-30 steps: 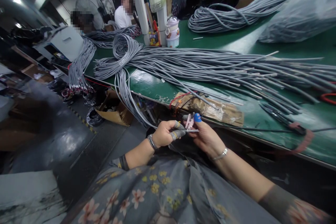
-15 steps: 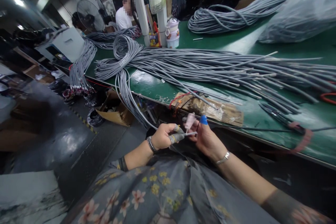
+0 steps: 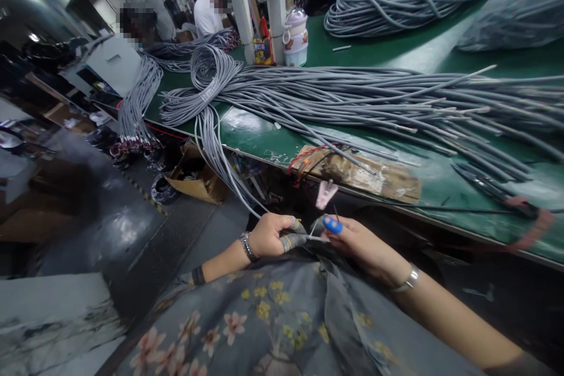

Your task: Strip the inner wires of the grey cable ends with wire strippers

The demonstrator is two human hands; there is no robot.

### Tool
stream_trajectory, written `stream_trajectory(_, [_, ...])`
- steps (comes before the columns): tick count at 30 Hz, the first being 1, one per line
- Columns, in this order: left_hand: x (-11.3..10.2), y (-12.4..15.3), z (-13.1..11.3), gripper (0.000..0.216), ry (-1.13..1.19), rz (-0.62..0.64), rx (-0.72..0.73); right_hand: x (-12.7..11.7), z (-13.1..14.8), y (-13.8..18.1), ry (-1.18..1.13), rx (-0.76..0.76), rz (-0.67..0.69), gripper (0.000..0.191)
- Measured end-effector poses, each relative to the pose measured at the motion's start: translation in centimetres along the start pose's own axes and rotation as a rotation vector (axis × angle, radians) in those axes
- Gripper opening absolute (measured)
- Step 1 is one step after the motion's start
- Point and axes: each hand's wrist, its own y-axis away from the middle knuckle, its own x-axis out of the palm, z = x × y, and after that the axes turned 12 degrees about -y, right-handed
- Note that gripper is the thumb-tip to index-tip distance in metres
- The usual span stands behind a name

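My left hand [image 3: 275, 236], with grey wrappings on its fingertips, is closed around a grey cable [image 3: 247, 204] close to its end. The cable's pale tip [image 3: 318, 239] sticks out to the right of those fingers. My right hand [image 3: 363, 241], with a blue wrap [image 3: 332, 225] on the thumb, pinches at this tip. A thin strand seems to run from the cable into the pinch; the fingers hide most of it. Just above, a pink clip [image 3: 326, 194] hangs at the table edge, apart from both hands.
A long bundle of grey cables [image 3: 308, 91] lies across the green table [image 3: 247, 129]. Pliers [image 3: 489, 185] rest at the right, near a worn wooden board [image 3: 388, 182]. A plastic bag [image 3: 520, 17] and a lidded cup [image 3: 296, 38] stand farther back. Below is a cardboard box [image 3: 202, 179].
My right hand has come away from the pink clip and down to the cable tip, where thumb and finger now pinch. My left hand still grips the cable. The view has shifted slightly.
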Motion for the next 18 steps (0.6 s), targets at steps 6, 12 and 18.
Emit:
stream_trajectory(6, [0.0, 0.1, -0.5, 0.036, -0.067, 0.042, -0.109, -0.4, 1.1, 0.2, 0.254, -0.261, -0.176, 0.044])
stream_trajectory(12, [-0.7, 0.1, -0.8, 0.033, -0.019, 0.013, -0.232, -2.6, 1.7, 2.3, 0.954, -0.528, -0.163, 0.046])
stream_trajectory(18, [-1.4, -0.2, -1.4, 0.024, -0.111, 0.083, -0.309, -1.3, 2.1, 3.9, 1.511, -0.77, -0.248, 0.046])
